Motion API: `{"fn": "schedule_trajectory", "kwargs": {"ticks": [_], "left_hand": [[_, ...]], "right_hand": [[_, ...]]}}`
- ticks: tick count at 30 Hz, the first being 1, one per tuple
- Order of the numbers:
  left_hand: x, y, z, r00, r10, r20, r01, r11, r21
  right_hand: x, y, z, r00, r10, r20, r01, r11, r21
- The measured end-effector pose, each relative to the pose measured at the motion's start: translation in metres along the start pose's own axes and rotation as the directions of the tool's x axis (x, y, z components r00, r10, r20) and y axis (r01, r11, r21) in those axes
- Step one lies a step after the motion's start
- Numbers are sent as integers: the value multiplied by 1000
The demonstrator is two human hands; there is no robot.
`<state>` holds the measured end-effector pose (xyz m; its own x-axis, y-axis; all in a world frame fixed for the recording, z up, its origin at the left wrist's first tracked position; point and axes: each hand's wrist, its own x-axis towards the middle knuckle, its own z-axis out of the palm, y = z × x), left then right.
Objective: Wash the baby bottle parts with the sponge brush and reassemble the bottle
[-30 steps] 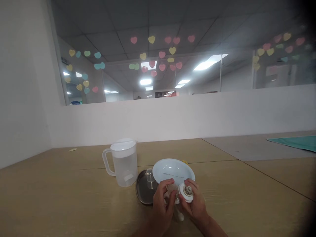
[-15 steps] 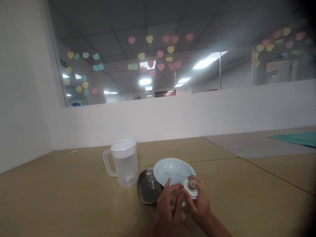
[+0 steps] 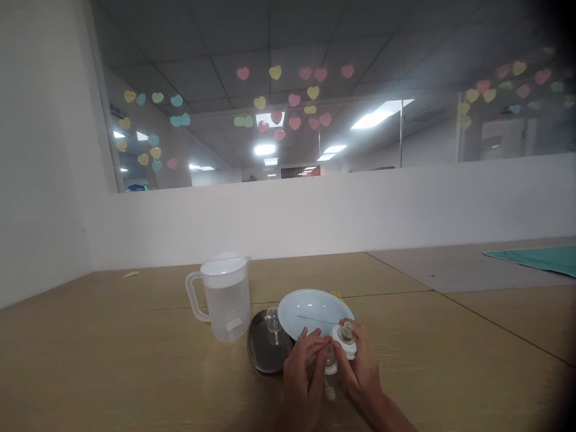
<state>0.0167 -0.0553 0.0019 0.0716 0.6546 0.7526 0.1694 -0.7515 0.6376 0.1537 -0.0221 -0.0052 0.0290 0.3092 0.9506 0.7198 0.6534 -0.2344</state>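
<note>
My right hand (image 3: 363,366) grips a round white piece (image 3: 344,343) that has a ridged, greyish, see-through knob (image 3: 346,330) on top. My left hand (image 3: 305,366) is beside it, its thumb and fingers drawn together against the right fingertips; what they pinch is too small to make out. Between and below the hands a clear piece with a white rim (image 3: 331,365) shows in part. A small pale lump (image 3: 330,393) appears under it. Just beyond the hands is a pale blue bowl (image 3: 306,303), with a thin dark line across its inside.
Left of the bowl, a dark metal tray (image 3: 263,354) has a clear dome-shaped piece (image 3: 272,321) in it. A translucent pitcher (image 3: 229,300) stands farther left. Something yellow (image 3: 336,295) shows behind the bowl. A teal cloth (image 3: 540,259) lies at the far right, near the wall.
My left fingers have closed up toward the right fingertips. The small pale lump below the hands shows more clearly now. The view has shifted slightly; the tray, bowl and pitcher stay put.
</note>
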Motion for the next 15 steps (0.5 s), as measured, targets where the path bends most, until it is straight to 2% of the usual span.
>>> {"fn": "schedule_trajectory", "kwargs": {"ticks": [3,6,11,15], "left_hand": [[-2,-2,3,994,-106,9,106,989,-103],[-5,-6,8,989,-146,-26,140,976,-165],[-11,-7,9,984,-174,32,176,980,-95],[-10,-6,7,990,-139,10,139,986,-91]], "right_hand": [[1,-1,-1,1000,6,-1,-6,1000,-11],[2,-2,-4,998,-21,-54,21,1000,-11],[3,-10,-8,987,-154,38,152,986,70],[4,-13,-9,992,-103,71,97,992,86]]}}
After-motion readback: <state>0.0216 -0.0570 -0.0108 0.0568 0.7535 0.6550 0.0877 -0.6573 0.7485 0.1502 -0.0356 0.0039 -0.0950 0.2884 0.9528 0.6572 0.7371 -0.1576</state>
